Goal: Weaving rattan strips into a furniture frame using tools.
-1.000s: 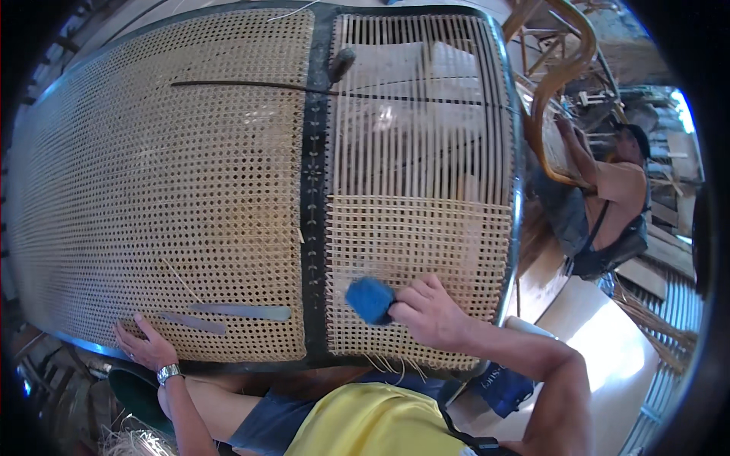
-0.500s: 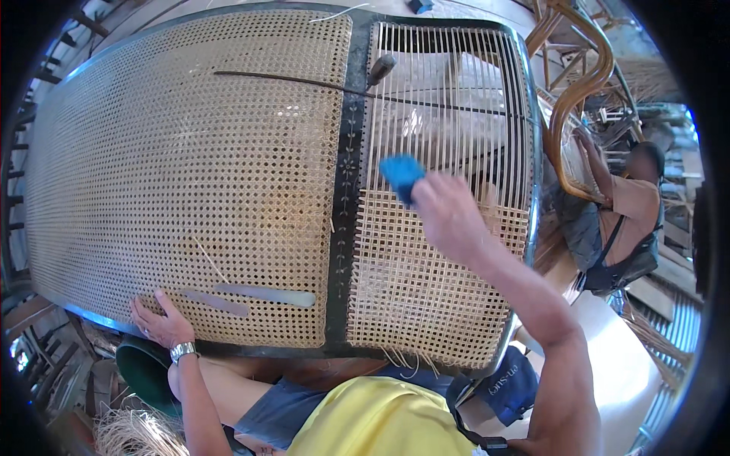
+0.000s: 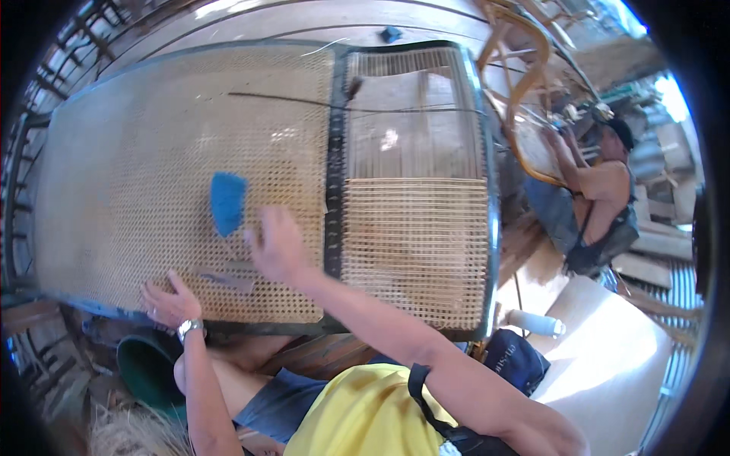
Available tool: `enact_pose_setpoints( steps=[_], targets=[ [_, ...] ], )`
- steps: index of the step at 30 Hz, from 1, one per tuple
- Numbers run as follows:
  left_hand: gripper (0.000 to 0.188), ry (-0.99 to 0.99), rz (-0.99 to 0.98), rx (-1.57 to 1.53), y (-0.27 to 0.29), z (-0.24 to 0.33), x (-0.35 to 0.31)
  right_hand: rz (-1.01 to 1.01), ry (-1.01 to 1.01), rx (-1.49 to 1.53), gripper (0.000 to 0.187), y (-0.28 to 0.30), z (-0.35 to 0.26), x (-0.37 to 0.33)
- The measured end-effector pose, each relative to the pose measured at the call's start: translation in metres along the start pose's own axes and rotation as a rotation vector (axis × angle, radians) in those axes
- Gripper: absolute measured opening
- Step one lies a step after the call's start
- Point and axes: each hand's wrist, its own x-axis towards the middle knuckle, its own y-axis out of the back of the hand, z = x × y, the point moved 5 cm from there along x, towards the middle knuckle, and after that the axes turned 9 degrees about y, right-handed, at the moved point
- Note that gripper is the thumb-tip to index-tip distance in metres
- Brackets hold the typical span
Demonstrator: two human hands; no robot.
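Observation:
My left hand [image 3: 172,302], wearing a ring and a wristwatch, rests with fingers spread on the near edge of the woven cane panel [image 3: 152,167]. Over the same panel, my right hand [image 3: 283,247] has its fingers apart and holds nothing. Just beyond its fingertips is a blue pad [image 3: 227,202]; whether it is sponge or cloth I cannot tell. Thin flat strips [image 3: 228,281] lie on the cane between my hands, partly hidden by the right one. To the right, a second panel [image 3: 414,251] is woven in its near part and has only lengthwise strands in its far part.
A thin dark rod [image 3: 293,100] crosses both panels, near a dark-handled tool [image 3: 354,88] at the dividing bar. A green bucket [image 3: 144,365] stands below the left edge. At right, another person [image 3: 604,175] sits by a bent cane frame [image 3: 532,68]. A white roll [image 3: 536,324] lies near the corner.
My right hand has swung left from the right panel to the left one and let go of the blue pad. My left hand stays at the near edge. The view has shifted.

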Motion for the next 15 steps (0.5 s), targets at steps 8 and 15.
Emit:
enact_pose_setpoints(
  steps=[8, 15],
  targets=[
    [0.076, 0.015, -0.003, 0.059, -0.009, -0.004, 0.000, -0.322, 0.431, -0.224, 0.049, 0.003, -0.017, -0.065],
    [0.074, -0.049, 0.114, 0.139, 0.010, -0.045, 0.013, -0.478, 0.429, -0.174, 0.029, -0.017, -0.024, -0.047]
  ],
)
